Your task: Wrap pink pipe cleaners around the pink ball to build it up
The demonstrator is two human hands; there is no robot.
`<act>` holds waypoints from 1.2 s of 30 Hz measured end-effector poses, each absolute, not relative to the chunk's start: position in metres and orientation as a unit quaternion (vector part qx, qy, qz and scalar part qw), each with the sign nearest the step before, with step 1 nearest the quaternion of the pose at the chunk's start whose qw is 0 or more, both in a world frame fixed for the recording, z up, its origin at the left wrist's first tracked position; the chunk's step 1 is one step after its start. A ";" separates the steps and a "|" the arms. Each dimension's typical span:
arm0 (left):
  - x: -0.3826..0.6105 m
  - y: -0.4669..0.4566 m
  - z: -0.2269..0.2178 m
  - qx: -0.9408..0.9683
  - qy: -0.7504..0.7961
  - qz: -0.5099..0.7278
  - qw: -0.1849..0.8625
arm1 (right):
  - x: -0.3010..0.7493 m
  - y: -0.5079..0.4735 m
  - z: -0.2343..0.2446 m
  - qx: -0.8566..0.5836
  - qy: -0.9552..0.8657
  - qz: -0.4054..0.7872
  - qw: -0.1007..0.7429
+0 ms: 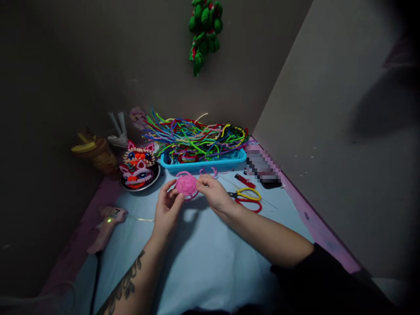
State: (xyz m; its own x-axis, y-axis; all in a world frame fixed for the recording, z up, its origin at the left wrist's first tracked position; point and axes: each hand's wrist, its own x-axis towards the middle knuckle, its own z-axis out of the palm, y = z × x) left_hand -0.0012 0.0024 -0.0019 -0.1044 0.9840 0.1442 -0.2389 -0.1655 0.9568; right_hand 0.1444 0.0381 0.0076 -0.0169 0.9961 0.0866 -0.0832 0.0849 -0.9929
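Note:
Between my two hands, raised above the light blue table cover (216,262), is a round pink coil of pipe cleaner (186,185) with loops at its edge. My left hand (169,203) grips the coil's left side, thumb in front at the lower edge. On the right side, my right hand (211,190) pinches the rim between thumb and fingers. Just behind the coil lie short pink pipe cleaner pieces (210,172). Scissors (249,199) with one yellow and one red handle rest to the right of my right hand.
A blue tray (203,166) heaped with colourful pipe cleaners stands at the back. Left of it, a metal bowl (141,187) holds fuzzy animal-face pieces. A glue gun (106,229) with a green light lies at left. A red lighter-like item (245,180) and a phone (271,181) lie right.

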 end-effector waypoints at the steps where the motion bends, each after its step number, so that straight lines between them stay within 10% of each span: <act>1: -0.002 0.002 -0.002 0.444 0.427 0.626 0.478 | 0.144 0.038 0.007 -0.454 -0.499 0.498 0.544; 7: -0.006 -0.003 -0.003 0.479 0.554 0.613 0.296 | 0.141 0.039 0.002 -0.454 -0.447 0.509 0.578; 36: -0.004 0.000 0.002 0.494 0.539 0.511 0.452 | 0.133 0.031 0.001 -0.411 -0.404 0.604 0.551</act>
State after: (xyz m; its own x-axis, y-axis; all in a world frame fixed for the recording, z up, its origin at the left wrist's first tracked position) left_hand -0.0038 0.0004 0.0017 -0.1031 0.9945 0.0190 0.0710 -0.0116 0.9974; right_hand 0.1330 0.0308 0.0007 -0.0562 0.9971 -0.0514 -0.3330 -0.0672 -0.9405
